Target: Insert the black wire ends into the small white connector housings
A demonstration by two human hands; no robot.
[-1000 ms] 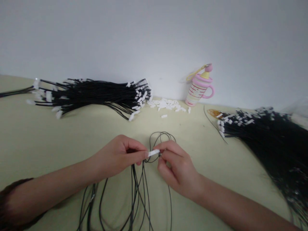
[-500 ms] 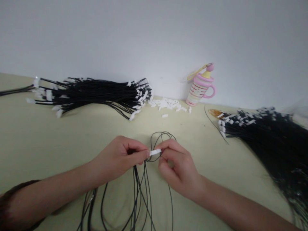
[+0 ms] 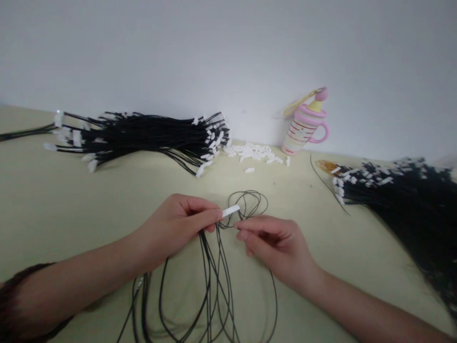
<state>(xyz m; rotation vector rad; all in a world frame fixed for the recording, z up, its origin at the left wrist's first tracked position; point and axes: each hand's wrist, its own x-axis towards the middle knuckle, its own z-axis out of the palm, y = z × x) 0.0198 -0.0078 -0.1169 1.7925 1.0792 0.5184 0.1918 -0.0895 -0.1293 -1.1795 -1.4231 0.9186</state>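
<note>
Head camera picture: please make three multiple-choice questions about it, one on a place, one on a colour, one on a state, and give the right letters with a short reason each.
1. Where does the pink striped cup stand?
A. at the back of the table, by the wall
B. between the two hands
C. on the left cable bundle

2. What colour is the small connector in the left hand?
A. red
B. white
C. blue

3. How is the right hand at this moment?
A. flat and open on the table
B. inside the cup
C. fingertips pinched on a thin black cable beside the connector

Answers:
1 A: the cup stands against the wall, behind the loose white pieces.
2 B: the piece in the left hand's grip is plainly white.
3 C: thumb and forefinger meet on the cable, just below the connector.
</note>
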